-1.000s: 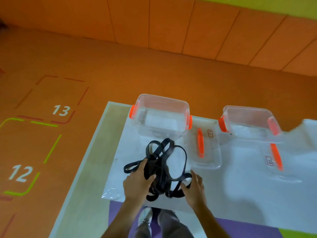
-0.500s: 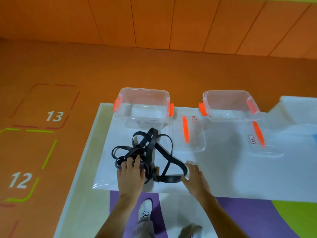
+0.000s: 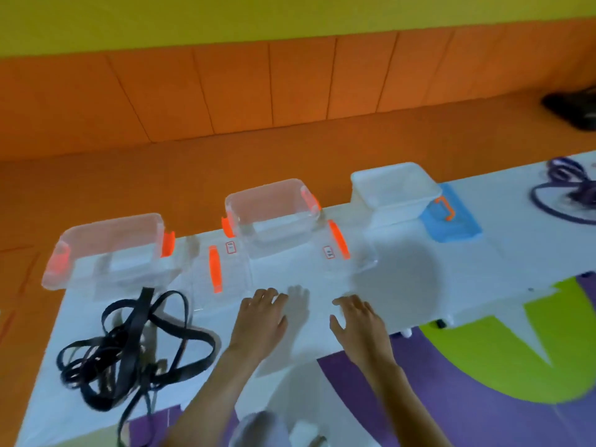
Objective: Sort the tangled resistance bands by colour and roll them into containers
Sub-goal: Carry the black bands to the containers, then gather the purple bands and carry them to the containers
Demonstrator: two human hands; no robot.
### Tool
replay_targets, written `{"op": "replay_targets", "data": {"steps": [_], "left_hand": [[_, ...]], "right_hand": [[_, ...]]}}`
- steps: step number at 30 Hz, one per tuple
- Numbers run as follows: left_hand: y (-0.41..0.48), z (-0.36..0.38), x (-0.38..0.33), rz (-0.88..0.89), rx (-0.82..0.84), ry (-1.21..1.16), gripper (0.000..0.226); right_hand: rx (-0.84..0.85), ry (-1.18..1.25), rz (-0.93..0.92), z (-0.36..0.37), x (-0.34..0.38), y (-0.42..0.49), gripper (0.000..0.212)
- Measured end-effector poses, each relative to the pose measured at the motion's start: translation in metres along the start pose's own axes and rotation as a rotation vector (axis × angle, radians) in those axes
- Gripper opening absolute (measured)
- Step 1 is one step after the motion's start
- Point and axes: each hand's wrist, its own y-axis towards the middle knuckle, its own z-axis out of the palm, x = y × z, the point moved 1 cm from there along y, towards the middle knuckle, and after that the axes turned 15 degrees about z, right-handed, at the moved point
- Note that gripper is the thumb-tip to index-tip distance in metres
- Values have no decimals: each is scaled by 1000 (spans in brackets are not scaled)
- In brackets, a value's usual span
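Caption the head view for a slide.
Left hand and right hand open above the table; black bands at left, purple bands far right, three boxes behind.

Both hands, left hand [image 3: 261, 321] and right hand [image 3: 358, 327], hover empty beside the tangled black bands [image 3: 135, 346].

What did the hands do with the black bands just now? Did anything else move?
Both hands let go of the black bands and moved right. The left hand and right hand are now open over the table, holding nothing. The bands lie in a tangled heap to their left. The clear containers stayed open in their places, lids beside them.
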Motion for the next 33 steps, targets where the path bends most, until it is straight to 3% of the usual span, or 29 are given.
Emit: {"op": "replay_targets", "data": {"steps": [5, 13, 25, 33], "left_hand": [[99, -25, -81, 211, -15, 29, 49], [268, -30, -204, 532, 24, -11, 40], [451, -26, -382, 750, 97, 6, 35], [574, -8, -514, 762, 99, 10, 41]], "right_hand": [[-122, 46, 211, -58, -105, 17, 34], [-143, 62, 474, -124, -242, 75, 34], [-243, 70, 750, -210, -412, 150, 34], [-283, 97, 755, -257, -571, 220, 32]]}}
